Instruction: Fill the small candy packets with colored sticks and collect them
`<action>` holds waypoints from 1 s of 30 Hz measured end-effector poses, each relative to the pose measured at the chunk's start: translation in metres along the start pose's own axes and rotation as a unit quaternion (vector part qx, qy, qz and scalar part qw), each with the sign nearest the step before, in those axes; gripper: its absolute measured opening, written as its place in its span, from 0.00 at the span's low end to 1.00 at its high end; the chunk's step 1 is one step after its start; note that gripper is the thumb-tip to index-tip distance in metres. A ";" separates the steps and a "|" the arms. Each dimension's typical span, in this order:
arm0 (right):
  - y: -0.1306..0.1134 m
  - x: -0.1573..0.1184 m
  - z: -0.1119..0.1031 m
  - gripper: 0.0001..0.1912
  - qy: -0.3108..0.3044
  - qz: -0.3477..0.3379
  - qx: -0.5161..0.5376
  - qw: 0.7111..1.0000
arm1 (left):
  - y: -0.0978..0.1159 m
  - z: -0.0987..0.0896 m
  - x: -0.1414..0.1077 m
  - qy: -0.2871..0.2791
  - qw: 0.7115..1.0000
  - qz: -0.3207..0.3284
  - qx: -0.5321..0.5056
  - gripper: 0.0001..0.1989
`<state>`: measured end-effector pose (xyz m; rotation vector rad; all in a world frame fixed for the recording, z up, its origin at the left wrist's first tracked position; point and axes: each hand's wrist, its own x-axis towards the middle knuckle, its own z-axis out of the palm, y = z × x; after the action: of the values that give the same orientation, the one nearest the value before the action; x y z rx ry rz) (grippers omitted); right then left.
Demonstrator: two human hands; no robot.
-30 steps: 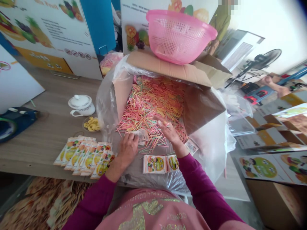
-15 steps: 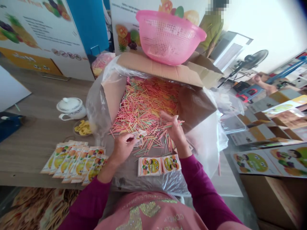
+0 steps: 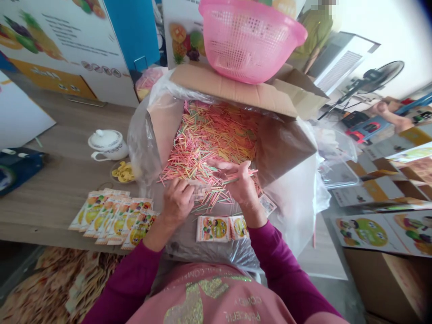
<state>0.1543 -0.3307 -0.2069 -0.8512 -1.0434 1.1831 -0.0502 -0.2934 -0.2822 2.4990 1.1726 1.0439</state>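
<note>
My left hand (image 3: 177, 200) is closed on a small printed packet (image 3: 200, 191), held flat at the front edge of the stick pile. My right hand (image 3: 243, 186) holds a few thin pink and green sticks (image 3: 232, 177) across its palm and fingers, its fingers pointing left over the pile. Loose coloured sticks (image 3: 205, 135) fill a cardboard box (image 3: 281, 148) lying open towards me and spill out in front of both hands. Two stacks of flat printed packets (image 3: 213, 228) lie below my hands, the right one partly covered by my forearm.
Several packets (image 3: 114, 218) lie overlapping at left. Behind them are a dish of yellow pieces (image 3: 123, 172) and a white lidded pot (image 3: 107, 144). A pink basket (image 3: 251, 42) rests on the box. Clear plastic (image 3: 297, 202) drapes around it. A person (image 3: 313, 31) is at the back.
My left hand has turned so its knuckles face up over the packet. My right hand has moved slightly left and lower with the sticks. The view has shifted a little.
</note>
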 end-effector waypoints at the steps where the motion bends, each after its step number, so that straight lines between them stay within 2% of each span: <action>1: 0.001 -0.001 -0.003 0.41 0.007 0.004 -0.009 1.000 | -0.003 -0.001 -0.004 -0.027 0.998 0.018 0.057 0.09; 3: 0.009 -0.002 -0.009 0.41 0.021 0.014 -0.038 0.999 | -0.007 0.001 -0.011 -0.079 0.990 0.030 0.113 0.11; 5: 0.021 -0.002 -0.015 0.41 0.028 0.028 -0.073 0.997 | -0.010 0.004 -0.017 -0.104 0.988 0.024 0.113 0.10; 8: 0.038 -0.001 -0.015 0.43 0.026 0.047 -0.103 0.993 | -0.017 0.007 -0.017 -0.083 0.996 -0.008 0.039 0.12; 11: 0.043 0.003 -0.005 0.43 0.018 0.050 -0.091 0.994 | -0.022 0.003 -0.009 -0.032 0.992 -0.061 -0.104 0.13; 15: 0.034 0.011 0.014 0.46 -0.011 0.054 -0.035 0.998 | -0.015 -0.010 0.002 -0.018 0.940 -0.163 -0.299 0.11; 17: 0.029 0.014 0.021 0.47 -0.020 0.058 -0.016 0.998 | -0.008 -0.014 0.004 -0.014 0.914 -0.201 -0.353 0.11; 20: 0.027 0.015 0.025 0.48 -0.025 0.049 -0.019 0.998 | 0.001 -0.013 0.002 -0.002 0.888 -0.221 -0.403 0.10; 23: 0.029 0.014 0.023 0.49 -0.031 0.036 -0.077 0.996 | 0.005 -0.005 0.001 0.026 0.868 -0.226 -0.441 0.10; 25: 0.030 0.010 0.020 0.47 -0.037 0.009 -0.145 0.989 | 0.007 0.000 0.001 0.033 0.861 -0.229 -0.453 0.11; 30: 0.026 0.000 0.015 0.34 -0.107 -0.089 -0.310 0.940 | 0.014 0.007 0.006 0.036 0.858 -0.224 -0.461 0.14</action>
<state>0.1319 -0.3259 -0.2267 -1.0962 -1.6843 0.8036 -0.0346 -0.2972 -0.2777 1.3768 0.8804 1.1752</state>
